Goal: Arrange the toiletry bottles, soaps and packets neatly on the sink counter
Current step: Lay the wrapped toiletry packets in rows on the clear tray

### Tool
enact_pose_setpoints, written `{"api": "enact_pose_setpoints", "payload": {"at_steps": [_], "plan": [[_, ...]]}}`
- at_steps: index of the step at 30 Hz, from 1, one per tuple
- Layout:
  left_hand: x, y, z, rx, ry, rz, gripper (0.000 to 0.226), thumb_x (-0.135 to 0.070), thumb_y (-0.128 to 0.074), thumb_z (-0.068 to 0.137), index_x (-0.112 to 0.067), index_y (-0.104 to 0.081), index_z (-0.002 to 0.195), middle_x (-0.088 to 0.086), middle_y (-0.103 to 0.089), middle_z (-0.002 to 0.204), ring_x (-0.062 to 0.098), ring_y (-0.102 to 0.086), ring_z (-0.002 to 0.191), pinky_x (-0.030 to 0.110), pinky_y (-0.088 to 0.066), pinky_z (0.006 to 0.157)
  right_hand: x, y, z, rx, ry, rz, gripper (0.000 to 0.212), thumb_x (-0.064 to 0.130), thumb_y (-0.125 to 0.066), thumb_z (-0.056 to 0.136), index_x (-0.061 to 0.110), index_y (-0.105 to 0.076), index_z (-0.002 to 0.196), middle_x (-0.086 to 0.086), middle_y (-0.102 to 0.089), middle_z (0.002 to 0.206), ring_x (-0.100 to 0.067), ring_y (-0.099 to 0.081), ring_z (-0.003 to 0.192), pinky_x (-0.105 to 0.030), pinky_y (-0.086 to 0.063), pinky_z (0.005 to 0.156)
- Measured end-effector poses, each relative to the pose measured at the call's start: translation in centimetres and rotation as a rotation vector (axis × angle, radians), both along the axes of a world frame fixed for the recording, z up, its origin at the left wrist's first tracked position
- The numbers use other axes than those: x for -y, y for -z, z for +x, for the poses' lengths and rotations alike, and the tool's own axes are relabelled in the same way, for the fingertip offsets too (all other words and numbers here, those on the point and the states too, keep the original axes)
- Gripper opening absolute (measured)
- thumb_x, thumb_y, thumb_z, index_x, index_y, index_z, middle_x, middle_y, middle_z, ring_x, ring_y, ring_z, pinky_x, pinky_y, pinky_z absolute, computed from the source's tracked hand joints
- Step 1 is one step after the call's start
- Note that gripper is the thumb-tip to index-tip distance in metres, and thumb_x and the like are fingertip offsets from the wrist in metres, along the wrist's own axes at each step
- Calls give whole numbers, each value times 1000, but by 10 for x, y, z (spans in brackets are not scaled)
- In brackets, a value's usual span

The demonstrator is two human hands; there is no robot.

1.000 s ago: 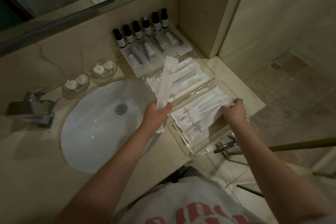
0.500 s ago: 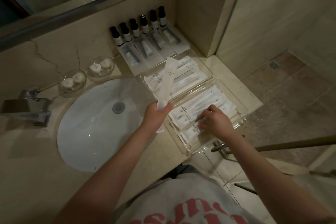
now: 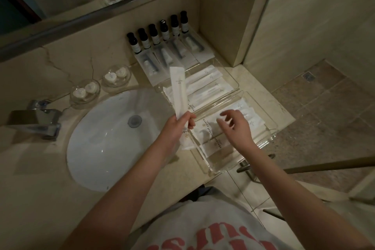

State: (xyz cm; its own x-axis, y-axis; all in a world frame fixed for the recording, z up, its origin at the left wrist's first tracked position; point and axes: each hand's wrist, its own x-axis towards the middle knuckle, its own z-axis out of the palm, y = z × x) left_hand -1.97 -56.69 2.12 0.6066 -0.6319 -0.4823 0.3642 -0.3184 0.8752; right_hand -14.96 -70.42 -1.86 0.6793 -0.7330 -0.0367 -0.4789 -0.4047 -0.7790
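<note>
Left hand: your left hand grips the long white packet near its lower end, thumb and fingers curled round it.
Packet position: it stands nearly upright at centre frame, over the sink's right edge. The top end rises above the far tray; the short end sticks out below your fist.
Right hand: your right hand hovers over the near tray, fingers spread and loosely bent, holding nothing. I can't tell whether the fingertips touch the packets.
Tray packets: white packets lie side by side in the near tray, and more lie in the far one.
Bottles: six dark-capped bottles stand in a row at the wall, upper centre, with flat kits just in front.
Soaps: two glass dishes left of centre, two round soaps in each.
Writing: small print and logos on the packets and bottle labels are too small to read. Red letters on your shirt are cropped.
</note>
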Motion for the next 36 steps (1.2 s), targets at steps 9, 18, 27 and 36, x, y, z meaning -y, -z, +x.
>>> {"api": "enact_pose_setpoints", "payload": {"at_steps": [9,18,27,36], "plan": [[13,-13,-29,-87,565,167,9,-16,-56,91,-10,-62,95,2,-69,78,9,-64,62,20,-55,63,23,-54,37,306,39,606,17,17,-54,93,10,-53,78,2,-47,63,-5,-44,47,-22,-36,51],[25,28,-59,457,634,434,50,-29,-64,85,-14,-45,128,9,-60,119,24,-61,101,39,-54,86,62,-21,-15,124,540,375,18,20,-55,89,10,-55,104,-16,-61,94,-21,-56,64,-29,-44,59],[26,34,-85,1038,948,529,35,-37,-51,91,-13,-47,117,10,-58,111,29,-57,102,39,-50,80,58,-3,-53,-359,391,-74,35,22,-51,94,6,-46,124,-21,-64,106,-36,-61,93,-34,-46,69],[14,58,-76,1155,960,424,31,-30,-45,94,-19,-58,121,7,-55,102,28,-54,93,42,-52,74,40,18,-65,-489,-83,-426,50,34,-55,91,12,-45,134,-17,-41,144,-36,-38,133,-48,-33,106]]}}
